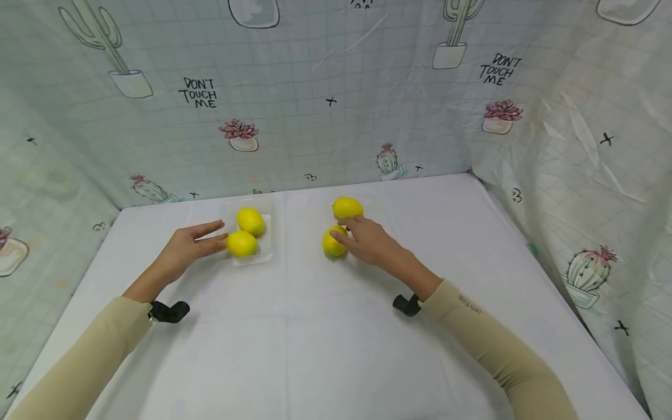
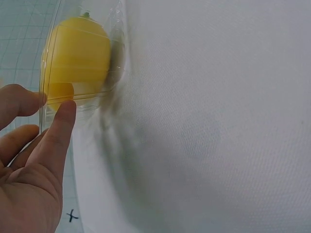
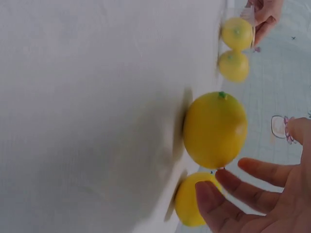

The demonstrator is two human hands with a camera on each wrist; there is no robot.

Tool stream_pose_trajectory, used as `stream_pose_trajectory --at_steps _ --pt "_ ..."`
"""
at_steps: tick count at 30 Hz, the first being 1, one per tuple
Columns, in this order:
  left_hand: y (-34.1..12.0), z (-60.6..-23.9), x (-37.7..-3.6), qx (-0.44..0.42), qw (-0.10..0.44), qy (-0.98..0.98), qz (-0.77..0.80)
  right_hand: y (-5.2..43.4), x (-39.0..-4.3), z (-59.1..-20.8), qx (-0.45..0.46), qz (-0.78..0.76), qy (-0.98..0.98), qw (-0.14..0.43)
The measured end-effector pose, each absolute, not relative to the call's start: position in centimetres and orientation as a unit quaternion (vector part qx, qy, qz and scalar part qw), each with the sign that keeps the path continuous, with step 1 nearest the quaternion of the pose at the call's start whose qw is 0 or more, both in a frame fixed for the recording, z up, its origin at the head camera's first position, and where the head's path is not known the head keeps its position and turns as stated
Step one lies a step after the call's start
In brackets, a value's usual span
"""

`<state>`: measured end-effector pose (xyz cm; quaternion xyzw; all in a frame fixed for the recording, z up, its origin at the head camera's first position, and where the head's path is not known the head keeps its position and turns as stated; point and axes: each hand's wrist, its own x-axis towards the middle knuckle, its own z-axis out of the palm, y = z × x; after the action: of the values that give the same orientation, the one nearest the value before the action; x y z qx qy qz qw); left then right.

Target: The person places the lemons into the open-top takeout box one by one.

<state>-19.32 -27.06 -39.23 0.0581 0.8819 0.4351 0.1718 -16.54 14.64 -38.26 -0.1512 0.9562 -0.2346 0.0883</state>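
A clear plastic box [image 1: 267,233] stands left of centre on the white table, with two yellow lemons in it: a far lemon [image 1: 250,221] and a near lemon [image 1: 242,244]. At the box's left side is my left hand [image 1: 184,251], its fingers fairly straight and touching the clear wall in the left wrist view. Two more lemons lie on the table to the right, one lemon [image 1: 347,206] behind the other lemon [image 1: 333,245]. Over the nearer one hovers my right hand [image 1: 375,242], its fingers spread and loosely bent; in the right wrist view they hold nothing.
White cloth covers the table [image 1: 283,350]. Behind and at both sides hangs a patterned curtain [image 1: 315,134] with cactus drawings, close to the table's back edge. Each wrist carries a small black camera [image 1: 170,312].
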Motion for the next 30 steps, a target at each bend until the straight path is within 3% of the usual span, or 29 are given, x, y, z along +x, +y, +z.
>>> stream_pose_trajectory --at_steps 15,25,30 --pt "-27.1 -39.1 -19.0 0.057 0.171 0.873 0.453 12.4 -16.5 -39.6 -0.081 -0.252 0.959 0.100" --pt "-27.2 -39.5 -19.0 0.053 0.172 0.872 0.454 12.3 -16.7 -39.0 -0.219 -0.269 0.930 0.118" --pt "-27.3 -39.5 -19.1 0.052 0.171 0.874 0.452 11.8 -16.6 -38.7 -0.229 -0.252 0.935 0.105"
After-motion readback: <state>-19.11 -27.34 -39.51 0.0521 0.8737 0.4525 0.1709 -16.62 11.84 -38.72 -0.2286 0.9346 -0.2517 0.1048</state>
